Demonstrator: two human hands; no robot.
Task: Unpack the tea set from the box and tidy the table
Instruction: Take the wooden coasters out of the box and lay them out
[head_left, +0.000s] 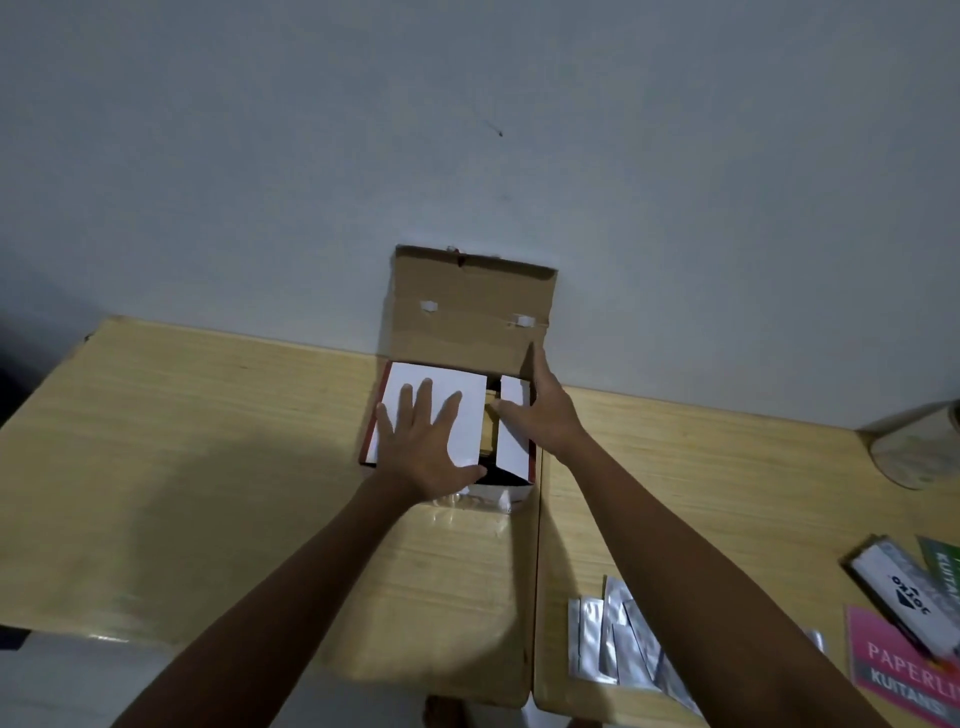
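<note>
A cardboard box (470, 306) stands at the table's far edge against the wall, its brown lid flap raised. Inside lie two white inner flaps. My left hand (426, 441) rests flat with spread fingers on the wide left flap (452, 384). My right hand (540, 410) lies with straight fingers on the narrow right flap (511, 447), fingertips reaching up to the lid's right edge, thumb pointing into the gap between the flaps. A dark gap with something brownish shows between the flaps. The box's contents are hidden.
The wooden table (208, 467) has a seam right of the box. Several silver sachets (618, 649) lie at the near right, beside a black-and-white box (909, 597) and a pink receipt book (898, 670). A round clear object (914, 447) stands at the far right edge.
</note>
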